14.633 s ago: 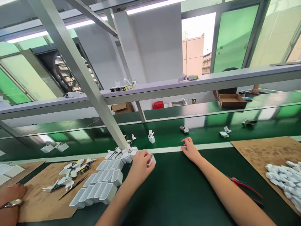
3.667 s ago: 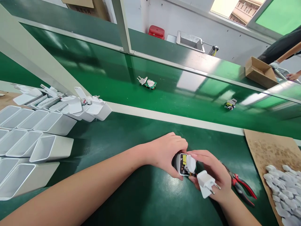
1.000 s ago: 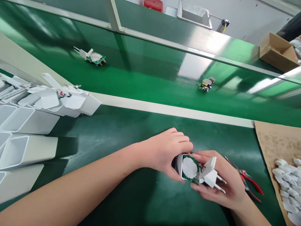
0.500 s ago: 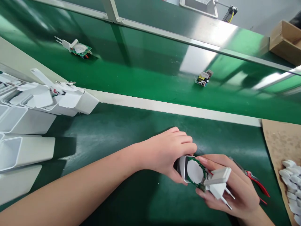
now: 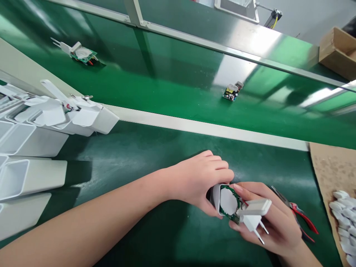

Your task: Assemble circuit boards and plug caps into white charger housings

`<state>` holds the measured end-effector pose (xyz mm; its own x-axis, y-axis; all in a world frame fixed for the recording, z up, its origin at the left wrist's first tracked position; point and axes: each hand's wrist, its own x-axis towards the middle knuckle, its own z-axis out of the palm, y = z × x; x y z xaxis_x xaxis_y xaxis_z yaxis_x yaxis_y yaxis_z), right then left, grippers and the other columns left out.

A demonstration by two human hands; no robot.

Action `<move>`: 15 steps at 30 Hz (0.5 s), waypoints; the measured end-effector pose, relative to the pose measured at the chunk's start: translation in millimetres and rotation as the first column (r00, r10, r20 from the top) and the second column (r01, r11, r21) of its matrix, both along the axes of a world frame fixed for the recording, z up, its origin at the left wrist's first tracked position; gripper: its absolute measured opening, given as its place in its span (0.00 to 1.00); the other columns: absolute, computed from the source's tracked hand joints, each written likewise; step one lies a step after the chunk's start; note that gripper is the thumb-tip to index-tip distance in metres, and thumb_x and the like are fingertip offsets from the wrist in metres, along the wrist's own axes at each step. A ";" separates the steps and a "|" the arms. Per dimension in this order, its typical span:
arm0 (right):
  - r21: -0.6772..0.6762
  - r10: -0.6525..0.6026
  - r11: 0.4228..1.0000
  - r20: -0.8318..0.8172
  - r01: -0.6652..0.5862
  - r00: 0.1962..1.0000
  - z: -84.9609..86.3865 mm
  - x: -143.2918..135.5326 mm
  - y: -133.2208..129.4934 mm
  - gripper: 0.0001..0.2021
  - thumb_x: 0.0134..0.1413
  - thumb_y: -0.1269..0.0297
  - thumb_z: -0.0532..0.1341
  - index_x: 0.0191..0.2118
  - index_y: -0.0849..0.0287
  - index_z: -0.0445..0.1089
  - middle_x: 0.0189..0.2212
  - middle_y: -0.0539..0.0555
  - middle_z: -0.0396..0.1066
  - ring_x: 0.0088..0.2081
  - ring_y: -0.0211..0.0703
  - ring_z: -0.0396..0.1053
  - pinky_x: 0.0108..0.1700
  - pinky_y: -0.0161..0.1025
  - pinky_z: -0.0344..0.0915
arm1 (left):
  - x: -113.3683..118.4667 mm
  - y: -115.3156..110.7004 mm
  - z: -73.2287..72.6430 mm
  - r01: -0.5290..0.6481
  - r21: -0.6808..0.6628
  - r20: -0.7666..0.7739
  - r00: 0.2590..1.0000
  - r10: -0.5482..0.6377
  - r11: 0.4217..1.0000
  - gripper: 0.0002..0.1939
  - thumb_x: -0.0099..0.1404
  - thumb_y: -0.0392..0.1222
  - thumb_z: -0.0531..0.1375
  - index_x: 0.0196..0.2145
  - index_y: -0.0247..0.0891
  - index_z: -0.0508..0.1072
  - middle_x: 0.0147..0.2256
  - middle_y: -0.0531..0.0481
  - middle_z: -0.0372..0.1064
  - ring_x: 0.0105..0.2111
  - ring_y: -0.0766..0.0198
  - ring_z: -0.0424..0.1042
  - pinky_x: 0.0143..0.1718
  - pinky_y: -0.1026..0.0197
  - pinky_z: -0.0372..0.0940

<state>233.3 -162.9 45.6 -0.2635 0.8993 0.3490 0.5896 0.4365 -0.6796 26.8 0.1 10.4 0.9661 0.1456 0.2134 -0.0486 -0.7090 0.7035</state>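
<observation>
My left hand [image 5: 198, 180] is wrapped round a white plastic housing [image 5: 216, 198], whose open end faces right. My right hand [image 5: 271, 218] grips a green circuit board [image 5: 236, 203] with a round white pad [image 5: 228, 200] on it. The board's left end sits inside the mouth of the housing. At the board's right end, a white plug piece [image 5: 252, 221] with two metal pins points down and right. Red wire shows between board and plug. The fingertips of both hands are close together at the housing's mouth.
White housings [image 5: 44, 178] stand in rows at the left, some with plug parts. Beyond a pale rail [image 5: 194, 127], two circuit assemblies [image 5: 83, 53] [image 5: 232, 92] lie on a green belt. Red-handled pliers [image 5: 304, 217] lie right of my right hand, near white pieces [image 5: 345, 218] on cardboard [image 5: 330, 167].
My right hand has moved slightly left, and the board sits a little deeper in the housing. Both assemblies on the green belt have shifted left.
</observation>
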 end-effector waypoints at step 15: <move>0.008 -0.019 1.000 0.023 0.019 1.000 -1.5 1.8 1.4 0.34 0.58 0.72 0.70 0.70 0.63 0.68 0.50 0.65 0.76 0.44 0.55 0.80 0.39 0.44 0.81 | -0.1 0.6 -0.4 0.008 -0.017 0.027 1.000 -0.008 1.000 0.29 0.56 0.63 0.75 0.37 0.41 0.66 0.36 0.52 0.70 0.37 0.58 0.69 0.40 0.55 0.57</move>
<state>235.1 -161.5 44.1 -0.2545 0.9013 0.3505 0.6132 0.4306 -0.6623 26.6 0.6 10.0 0.9611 0.1418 0.2370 -0.0732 -0.6965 0.7138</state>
